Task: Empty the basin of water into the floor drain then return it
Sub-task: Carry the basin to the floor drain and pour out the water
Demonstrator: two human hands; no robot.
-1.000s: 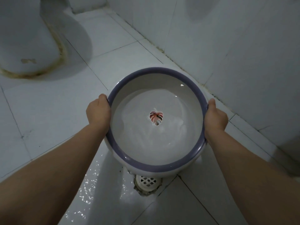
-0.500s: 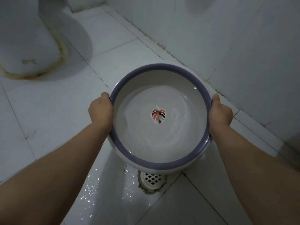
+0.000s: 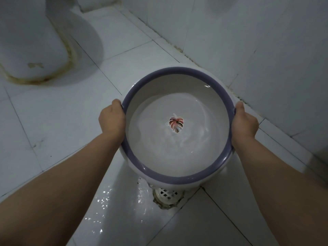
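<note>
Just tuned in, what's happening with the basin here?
A person holds a white basin with a purple rim level by both sides, left hand and right hand gripping the rim. It has water in it, nothing pouring yet. The floor drain sits just below its near edge, on wet floor tiles. A toilet base stands at upper left.

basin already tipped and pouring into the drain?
No. The basin is held about level by the left hand and right hand, water inside, above the floor drain.
</note>
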